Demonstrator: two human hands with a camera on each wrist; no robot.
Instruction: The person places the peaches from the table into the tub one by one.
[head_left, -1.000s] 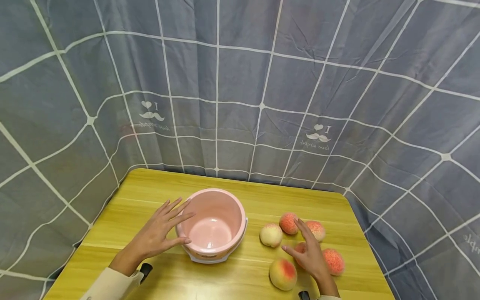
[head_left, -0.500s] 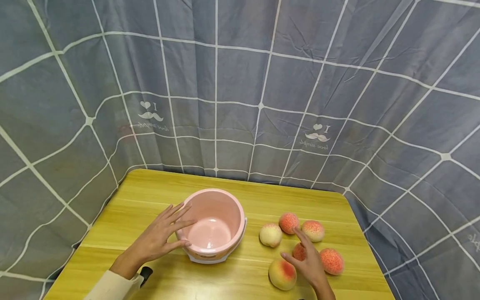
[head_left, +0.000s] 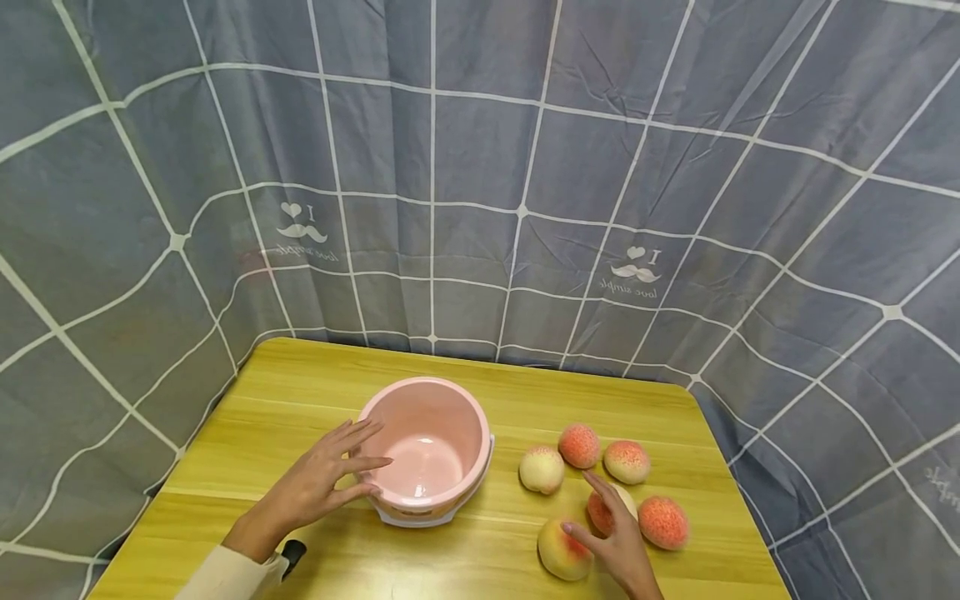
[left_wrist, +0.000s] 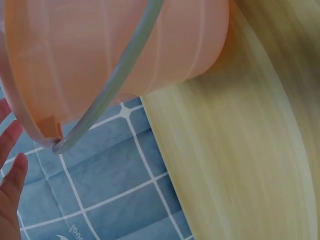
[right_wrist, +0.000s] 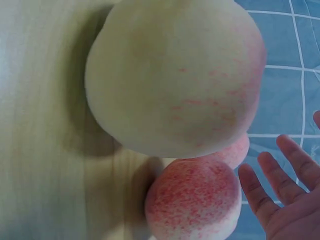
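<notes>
A pink bucket (head_left: pixel 446 412) stands upright on the table, with its grey handle (left_wrist: pixel 115 82) hanging down the side. My left hand (head_left: pixel 318 483) is at the left of its rim, fingers spread and slightly bent; I cannot tell whether they touch it. Over the peaches at the right hovers my right hand (head_left: pixel 622 542), fingers extended and holding nothing. Nearest to it are a large yellow peach with a red patch (head_left: pixel 561 552) and a partly covered red-and-cream peach (head_left: pixel 600 514). In the right wrist view a pale peach (right_wrist: pixel 170 80) looms close, beyond the fingertips' left.
Around the right hand lie a pale peach (head_left: pixel 542 469), a red peach (head_left: pixel 579 446), a pink-speckled peach (head_left: pixel 627 462) and another red one (head_left: pixel 663 522). The yellow wood-grain table (head_left: pixel 300 375) ends against a grey gridded curtain (head_left: pixel 480 233) at the back and sides.
My right hand has drawn slightly nearer to me, uncovering more of the peaches behind it. The left hand's fingertips have dipped a little at the rim. Bucket and peaches stay put.
</notes>
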